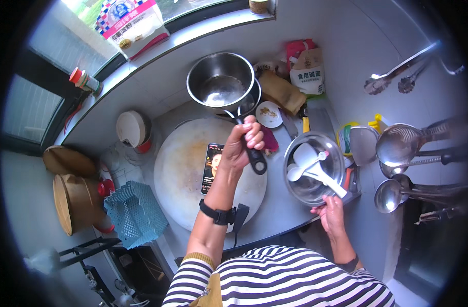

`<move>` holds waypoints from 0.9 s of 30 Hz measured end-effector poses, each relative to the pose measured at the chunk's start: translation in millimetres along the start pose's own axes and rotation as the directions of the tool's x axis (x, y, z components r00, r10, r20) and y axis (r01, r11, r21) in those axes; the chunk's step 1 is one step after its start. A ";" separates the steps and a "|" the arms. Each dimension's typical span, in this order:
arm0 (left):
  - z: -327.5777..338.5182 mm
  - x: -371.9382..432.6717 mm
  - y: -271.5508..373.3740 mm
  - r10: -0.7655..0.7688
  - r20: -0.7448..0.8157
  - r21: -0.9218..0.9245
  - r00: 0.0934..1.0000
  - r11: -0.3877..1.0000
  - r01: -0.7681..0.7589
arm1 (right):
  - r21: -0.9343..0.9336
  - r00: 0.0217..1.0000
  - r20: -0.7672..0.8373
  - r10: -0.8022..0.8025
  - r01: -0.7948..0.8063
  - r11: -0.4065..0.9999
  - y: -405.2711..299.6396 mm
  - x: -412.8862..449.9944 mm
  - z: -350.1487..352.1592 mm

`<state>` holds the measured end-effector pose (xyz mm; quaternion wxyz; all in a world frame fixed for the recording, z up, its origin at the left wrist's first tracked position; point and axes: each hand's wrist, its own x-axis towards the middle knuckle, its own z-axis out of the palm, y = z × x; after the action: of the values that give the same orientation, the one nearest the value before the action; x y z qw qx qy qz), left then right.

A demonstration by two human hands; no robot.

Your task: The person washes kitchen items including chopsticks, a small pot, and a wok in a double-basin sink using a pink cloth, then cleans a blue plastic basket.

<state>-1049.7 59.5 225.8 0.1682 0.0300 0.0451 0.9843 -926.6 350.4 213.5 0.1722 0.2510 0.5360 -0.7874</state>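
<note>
My left hand is closed around the black handle of a stainless steel saucepan. The pan's mouth faces up, and its inside is shiny with no food visible. Another dark round vessel shows partly beneath it; whether the two touch, I cannot tell. With fingers and thumb, my right hand grips the near rim of a shiny bowl. White plastic utensils, among them a spoon and a broad scoop, lie inside that bowl. Below my left forearm, a lit phone rests on a large round board.
A small white dish with brown bits sits behind, beside a cleaver and food bags. Ladles hang at right. A blue plastic basket and bamboo steamer stand left. A lidded tub is by the wall.
</note>
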 end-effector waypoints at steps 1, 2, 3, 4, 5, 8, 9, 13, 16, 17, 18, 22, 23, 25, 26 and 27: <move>-3.5 4.1 -2.1 -0.009 0.005 0.017 1.000 1.000 0.009 | 0.019 1.000 0.002 -0.026 0.026 0.999 -8.8 0.2 3.4; -6.8 7.8 -5.4 -0.018 0.032 0.008 0.999 1.000 0.018 | 0.023 0.999 0.005 -0.054 0.054 0.998 -18.0 2.1 7.1; -12.7 11.0 -7.9 -0.025 0.051 0.006 0.998 1.000 0.024 | 0.005 0.996 -0.022 -0.087 0.087 0.996 -27.7 4.7 12.6; -18.7 15.1 -11.5 -0.026 0.038 0.002 0.999 1.000 0.026 | 0.017 0.995 -0.022 -0.099 0.100 0.995 -37.6 9.0 16.7; -23.8 18.1 -14.8 -0.026 0.024 -0.002 0.999 1.000 0.026 | 0.029 0.994 -0.020 -0.110 0.111 0.993 -47.0 13.7 21.0; -30.7 26.0 -20.3 -0.002 -0.100 0.135 0.995 0.991 0.015 | 0.070 0.994 0.037 -0.104 0.102 0.992 -63.6 30.0 33.0; -32.2 27.4 -21.7 0.009 -0.144 0.193 0.990 0.981 0.019 | 0.051 0.993 0.040 -0.106 0.104 0.993 -68.0 32.4 38.7; -51.6 24.3 -18.7 -0.105 -0.307 0.389 0.946 0.893 0.225 | 0.067 0.991 0.080 -0.106 0.100 0.993 -66.1 51.7 63.4; -55.6 23.5 -19.4 -0.011 -0.255 0.401 0.967 0.909 0.116 | 0.062 0.983 0.157 -0.099 0.090 0.994 -65.6 70.3 83.2; -56.3 19.0 -18.4 0.001 -0.257 0.398 0.966 0.911 0.105 | 0.060 0.980 0.178 -0.092 0.082 0.995 -65.4 75.2 90.9; -52.8 15.4 -16.5 -0.022 -0.266 0.403 0.964 0.906 0.132 | 0.043 0.975 0.202 -0.096 0.089 0.995 -65.9 80.2 98.4; -53.4 -10.7 -7.4 0.000 -0.413 0.425 0.911 0.884 0.193 | 0.020 0.953 0.289 -0.090 0.088 0.996 -64.3 101.0 127.0; -57.4 -19.3 -2.5 0.020 -0.513 0.457 0.858 0.853 0.254 | 0.025 0.943 0.321 -0.094 0.091 0.996 -66.8 106.8 137.3; -54.1 -40.9 15.1 0.123 -0.612 0.543 0.781 0.784 0.302 | 0.020 0.911 0.394 -0.124 0.126 0.992 -71.4 120.0 161.0; -55.1 -52.5 27.3 0.209 -0.577 0.618 0.790 0.744 0.255 | 0.009 0.909 0.398 -0.125 0.133 0.991 -74.2 126.9 172.0; -56.0 -67.3 44.3 0.301 -0.535 0.692 0.790 0.692 0.205 | 0.000 0.903 0.412 -0.124 0.136 0.991 -74.7 133.9 186.3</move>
<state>-1005.0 -9.0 171.6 0.0913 -0.2251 0.4779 0.8442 -1115.3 204.2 248.2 0.2318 0.0412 0.5145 -0.8245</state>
